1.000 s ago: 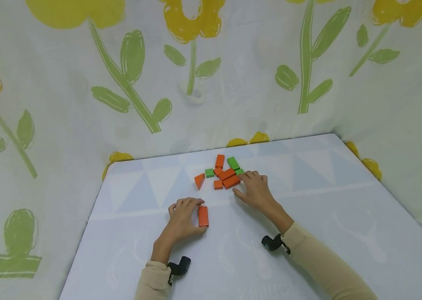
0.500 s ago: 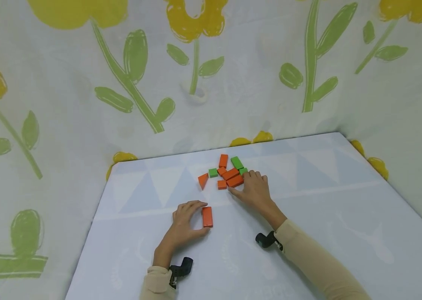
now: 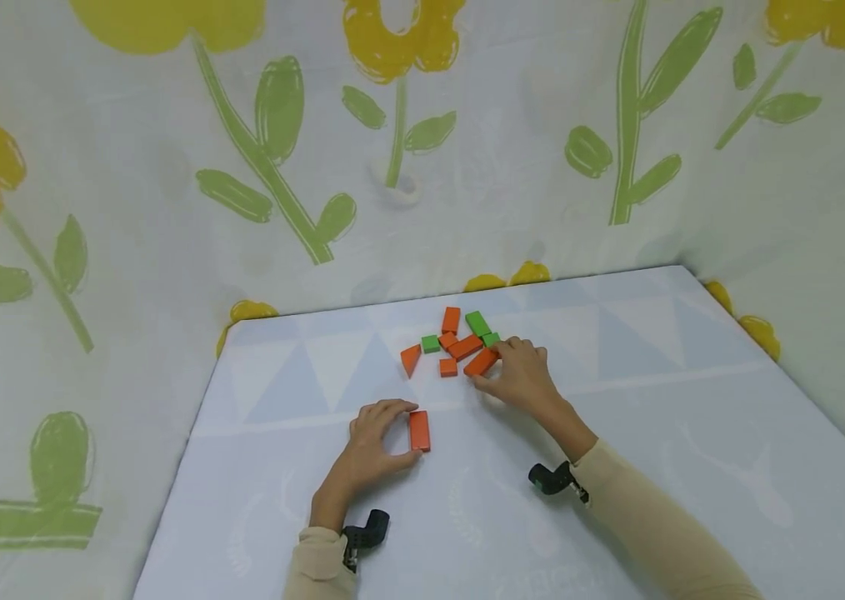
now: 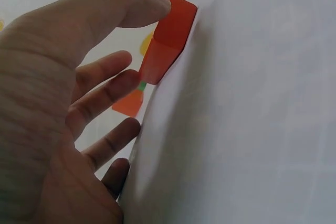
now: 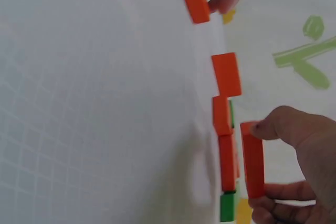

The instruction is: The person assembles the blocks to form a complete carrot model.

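My left hand (image 3: 397, 432) lies on the table with thumb and fingers curled round a long orange block (image 3: 419, 431). In the left wrist view the thumb (image 4: 134, 6) presses one end of that block (image 4: 170, 35). Farther back, my right hand (image 3: 507, 372) pinches another long orange block (image 3: 482, 362) at the near right edge of a small pile. The right wrist view shows this block (image 5: 253, 158) held between thumb and fingers, raised on its edge beside the others.
The pile holds an orange triangle (image 3: 411, 359), a small green cube (image 3: 431, 342), a green block (image 3: 477, 322) and several more orange pieces. The pale patterned table (image 3: 655, 433) is walled by a flowered cloth (image 3: 167, 208) at the back and sides.
My right hand has closed on the orange block at the pile's edge and tipped it up. My left hand stays on its block.
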Tool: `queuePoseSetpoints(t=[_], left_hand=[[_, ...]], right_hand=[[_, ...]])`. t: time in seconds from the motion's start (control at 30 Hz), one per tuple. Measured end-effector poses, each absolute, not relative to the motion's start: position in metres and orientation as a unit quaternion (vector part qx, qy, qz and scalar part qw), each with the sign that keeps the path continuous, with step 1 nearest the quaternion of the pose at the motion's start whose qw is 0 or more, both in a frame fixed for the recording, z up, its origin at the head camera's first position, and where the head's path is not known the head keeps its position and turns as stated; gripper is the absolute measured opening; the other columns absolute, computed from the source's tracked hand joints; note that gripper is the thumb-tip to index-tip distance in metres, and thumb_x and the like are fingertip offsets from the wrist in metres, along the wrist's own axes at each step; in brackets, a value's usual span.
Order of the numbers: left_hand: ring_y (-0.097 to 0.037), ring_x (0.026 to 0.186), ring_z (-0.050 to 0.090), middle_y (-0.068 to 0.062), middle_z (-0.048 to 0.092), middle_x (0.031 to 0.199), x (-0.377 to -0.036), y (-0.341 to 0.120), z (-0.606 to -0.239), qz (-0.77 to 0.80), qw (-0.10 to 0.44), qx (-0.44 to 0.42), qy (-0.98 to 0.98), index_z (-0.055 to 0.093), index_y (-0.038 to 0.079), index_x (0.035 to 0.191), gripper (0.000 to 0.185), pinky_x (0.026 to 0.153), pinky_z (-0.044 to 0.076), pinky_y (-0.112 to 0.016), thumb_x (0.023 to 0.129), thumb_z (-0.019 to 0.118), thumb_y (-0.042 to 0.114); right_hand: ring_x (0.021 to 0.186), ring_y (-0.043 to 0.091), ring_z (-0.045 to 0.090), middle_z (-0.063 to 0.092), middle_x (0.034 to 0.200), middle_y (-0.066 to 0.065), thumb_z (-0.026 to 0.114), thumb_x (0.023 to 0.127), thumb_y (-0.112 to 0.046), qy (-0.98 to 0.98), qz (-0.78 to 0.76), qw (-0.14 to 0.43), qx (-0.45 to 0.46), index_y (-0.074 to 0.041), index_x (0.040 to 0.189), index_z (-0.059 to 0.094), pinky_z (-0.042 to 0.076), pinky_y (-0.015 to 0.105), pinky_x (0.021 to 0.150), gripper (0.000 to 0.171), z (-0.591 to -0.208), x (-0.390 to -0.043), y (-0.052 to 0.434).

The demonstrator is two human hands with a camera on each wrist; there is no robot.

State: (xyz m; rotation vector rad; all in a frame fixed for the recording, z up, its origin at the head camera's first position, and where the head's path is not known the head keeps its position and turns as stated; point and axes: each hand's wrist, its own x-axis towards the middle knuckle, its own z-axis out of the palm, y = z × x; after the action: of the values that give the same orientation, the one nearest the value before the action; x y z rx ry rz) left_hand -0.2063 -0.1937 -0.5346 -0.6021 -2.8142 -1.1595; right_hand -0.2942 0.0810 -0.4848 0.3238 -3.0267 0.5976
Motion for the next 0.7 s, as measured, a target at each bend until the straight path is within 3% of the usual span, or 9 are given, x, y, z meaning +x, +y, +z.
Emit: queuePoseSetpoints(t=[0.33, 0.7], left_hand=[[-0.025, 0.128, 0.041, 0.002, 0.052, 0.139, -0.206, -0.195, -0.536, -0.378, 0.015, -0.186, -0.907, 0.062, 0.022, 0.133, 0.056, 0.093, 0.030, -0.047, 0.080, 0.079, 0.030], [-0.024, 0.128, 0.041, 0.003, 0.053, 0.138, -0.206, -0.195, -0.537, -0.375, 0.014, -0.181, -0.909, 0.062, 0.023, 0.132, 0.053, 0.094, 0.030, -0.048, 0.082, 0.077, 0.031]], right_hand=[[0.116, 0.025, 0.048, 0.058, 0.124, 0.007, 0.082, 0.078, -0.032, -0.935, 0.264, 0.022, 0.237, -0.009, 0.128, 0.064, 0.033, 0.046, 0.092, 0.058, -0.473, -0.267, 0.076], [0.120, 0.022, 0.050, 0.059, 0.123, 0.002, 0.083, 0.078, -0.029, -0.904, 0.258, -0.027, 0.339, -0.014, 0.123, 0.065, 0.033, 0.047, 0.093, 0.051, -0.486, -0.250, 0.064]])
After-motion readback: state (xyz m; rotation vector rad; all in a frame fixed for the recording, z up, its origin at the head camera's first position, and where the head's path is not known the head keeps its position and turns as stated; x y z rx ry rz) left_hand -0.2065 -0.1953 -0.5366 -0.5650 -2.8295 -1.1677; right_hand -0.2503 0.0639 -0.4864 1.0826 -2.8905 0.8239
